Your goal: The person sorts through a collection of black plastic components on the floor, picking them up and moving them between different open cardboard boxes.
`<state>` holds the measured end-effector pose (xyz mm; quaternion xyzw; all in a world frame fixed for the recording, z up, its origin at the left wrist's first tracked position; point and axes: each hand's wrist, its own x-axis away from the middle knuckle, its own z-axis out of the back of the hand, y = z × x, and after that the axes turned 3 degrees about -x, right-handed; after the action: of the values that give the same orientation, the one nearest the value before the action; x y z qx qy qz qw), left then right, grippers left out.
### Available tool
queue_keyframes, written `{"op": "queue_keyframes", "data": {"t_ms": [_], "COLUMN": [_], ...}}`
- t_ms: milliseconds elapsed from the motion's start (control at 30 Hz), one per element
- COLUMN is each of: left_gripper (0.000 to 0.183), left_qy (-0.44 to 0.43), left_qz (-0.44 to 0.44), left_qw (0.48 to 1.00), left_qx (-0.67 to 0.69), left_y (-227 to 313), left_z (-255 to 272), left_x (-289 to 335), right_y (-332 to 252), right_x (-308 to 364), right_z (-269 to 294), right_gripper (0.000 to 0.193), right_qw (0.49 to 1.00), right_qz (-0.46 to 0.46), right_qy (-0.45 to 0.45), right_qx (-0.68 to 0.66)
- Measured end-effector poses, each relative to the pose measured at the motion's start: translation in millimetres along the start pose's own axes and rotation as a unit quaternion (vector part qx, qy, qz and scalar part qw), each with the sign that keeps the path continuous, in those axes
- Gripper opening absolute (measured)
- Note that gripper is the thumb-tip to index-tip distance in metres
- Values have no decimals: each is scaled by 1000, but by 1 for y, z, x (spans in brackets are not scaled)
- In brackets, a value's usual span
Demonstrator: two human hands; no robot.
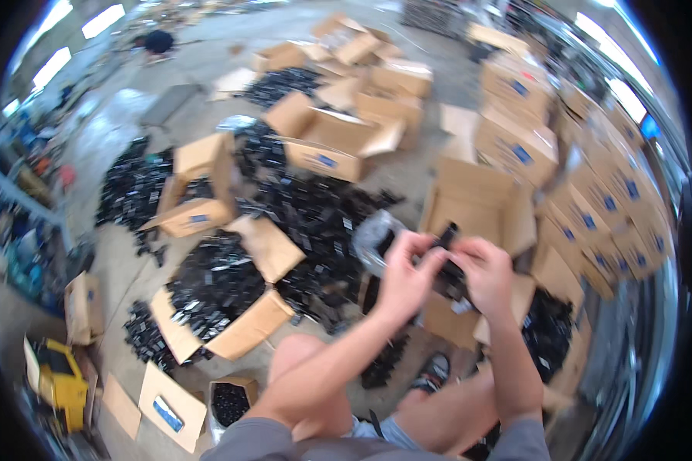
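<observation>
A small black piece, blurred and of a kind I cannot make out, is pinched between my two hands in front of me. My left hand closes thumb and fingers on its near left side. From the right, my right hand brings its fingertips together on the same piece. Beneath and beyond the hands, an open cardboard box stands with flaps raised. A clear plastic bag sits just left of my left hand, with dark contents partly hidden by it.
Heaps of small black pieces cover the floor on the left and ahead. An open box overflows with them. Closed cartons are stacked at right. A small box of black bits and a yellow container stand at lower left.
</observation>
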<state>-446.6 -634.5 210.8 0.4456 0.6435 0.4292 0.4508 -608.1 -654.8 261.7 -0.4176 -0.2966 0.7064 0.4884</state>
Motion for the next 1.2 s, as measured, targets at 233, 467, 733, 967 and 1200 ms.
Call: {"op": "queue_keyframes", "data": {"t_ms": [233, 467, 733, 967, 1200], "left_gripper": [23, 23, 24, 25, 25], "left_qy": [-9, 6, 16, 23, 9], "left_qz": [2, 0, 3, 1, -16], "left_qw": [1000, 1000, 1000, 1000, 1000], "left_qx": [1, 9, 11, 9, 0], "left_y": [16, 19, 17, 25, 26], "left_z": [4, 8, 10, 13, 15], "left_x": [3, 4, 5, 5, 6], "right_y": [-18, -16, -19, -24, -18], "right_x": [6, 11, 20, 22, 21], "right_z": [-21, -31, -48, -53, -43], "right_gripper": [18, 9, 8, 15, 10], "right_qw": [987, 985, 978, 965, 987], "right_qz": [-50, -36, -12, -59, 3], "right_qy": [63, 79, 138, 139, 119], "right_qx": [-137, -148, -157, -214, -104]}}
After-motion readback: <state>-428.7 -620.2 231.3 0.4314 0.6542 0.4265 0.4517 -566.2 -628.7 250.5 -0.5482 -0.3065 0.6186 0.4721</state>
